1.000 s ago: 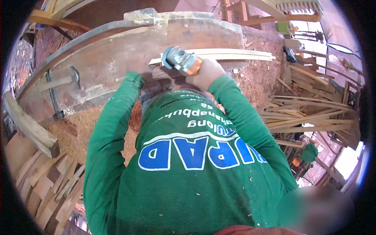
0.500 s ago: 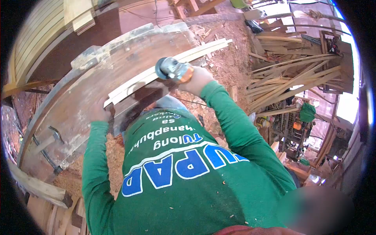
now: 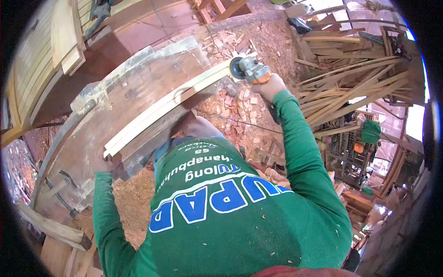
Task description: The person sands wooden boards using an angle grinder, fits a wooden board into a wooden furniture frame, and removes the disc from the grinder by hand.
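Observation:
A long, pale, slightly curved wooden strip (image 3: 170,102) lies along the edge of a worn, dusty workbench (image 3: 134,87). My right hand (image 3: 271,87) is closed around an angle grinder (image 3: 253,70) with an orange and grey body. Its round disc (image 3: 236,67) is at the far end of the strip; whether it touches the wood I cannot tell. At the near left end, my left hand (image 3: 105,162) grips the strip, its fingers partly hidden in shadow. To the left of that hand, a dark metal tool like a clamp (image 3: 61,189) rests on the bench.
Wood chips and sawdust (image 3: 251,108) cover the ground past the bench. A dark power cord (image 3: 247,123) crosses it. Several long wooden strips (image 3: 346,87) are piled at the right. A squared timber (image 3: 55,226) lies at the lower left, and slatted wooden pieces (image 3: 44,69) stand at the upper left.
My right hand has moved the grinder outward along the strip, from near its middle to the far end. My left hand still holds the near end. The view has shifted slightly.

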`<state>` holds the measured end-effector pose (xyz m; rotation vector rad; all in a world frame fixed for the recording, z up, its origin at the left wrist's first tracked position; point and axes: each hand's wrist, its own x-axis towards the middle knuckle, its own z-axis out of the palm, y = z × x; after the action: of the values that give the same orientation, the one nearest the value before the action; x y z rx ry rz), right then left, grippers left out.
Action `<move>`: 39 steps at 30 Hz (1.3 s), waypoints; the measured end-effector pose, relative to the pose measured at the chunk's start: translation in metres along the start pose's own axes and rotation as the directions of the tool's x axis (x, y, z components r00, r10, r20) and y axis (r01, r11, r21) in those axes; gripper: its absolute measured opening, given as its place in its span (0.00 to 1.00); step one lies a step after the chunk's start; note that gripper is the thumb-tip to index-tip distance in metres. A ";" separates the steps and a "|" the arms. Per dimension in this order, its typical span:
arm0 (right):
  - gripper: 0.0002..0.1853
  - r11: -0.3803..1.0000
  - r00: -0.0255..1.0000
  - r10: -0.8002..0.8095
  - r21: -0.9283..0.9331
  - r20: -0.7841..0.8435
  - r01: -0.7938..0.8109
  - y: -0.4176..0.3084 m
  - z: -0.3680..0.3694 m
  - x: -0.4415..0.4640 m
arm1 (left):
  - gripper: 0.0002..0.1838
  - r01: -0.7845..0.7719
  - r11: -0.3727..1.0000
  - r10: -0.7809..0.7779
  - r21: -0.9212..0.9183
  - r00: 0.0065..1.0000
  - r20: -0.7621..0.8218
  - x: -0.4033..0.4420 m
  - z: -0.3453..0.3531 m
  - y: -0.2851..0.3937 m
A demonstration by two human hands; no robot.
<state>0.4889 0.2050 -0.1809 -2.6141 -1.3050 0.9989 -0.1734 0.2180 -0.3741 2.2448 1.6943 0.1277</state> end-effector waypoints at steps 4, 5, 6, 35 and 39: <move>0.21 0.995 0.992 -0.037 0.090 -0.118 0.048 0.058 -0.017 0.029 | 0.18 0.064 0.998 -0.064 0.011 0.997 0.034 -0.001 0.007 -0.007; 0.19 0.990 0.982 0.067 0.131 -0.175 -0.045 0.078 -0.016 0.037 | 0.18 0.070 0.998 -0.070 0.001 0.997 0.035 -0.003 0.008 -0.009; 0.18 0.974 0.982 0.041 0.227 -0.183 0.002 0.086 -0.014 0.037 | 0.19 0.080 0.997 -0.080 -0.007 0.996 0.030 -0.004 0.010 -0.012; 0.26 0.853 0.832 -0.497 -0.040 0.249 0.521 -0.252 0.230 -0.158 | 0.21 0.093 0.995 -0.102 0.046 0.964 0.247 0.011 -0.023 0.009; 0.25 0.811 0.756 -0.524 -0.042 0.393 0.584 -0.279 0.255 -0.166 | 0.24 0.047 0.992 -0.061 0.115 0.990 0.129 0.010 0.004 -0.004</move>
<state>0.0769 0.2039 -0.2064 -1.9385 -2.1610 1.3280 -0.1732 0.2274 -0.3798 2.2291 1.7286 -0.1289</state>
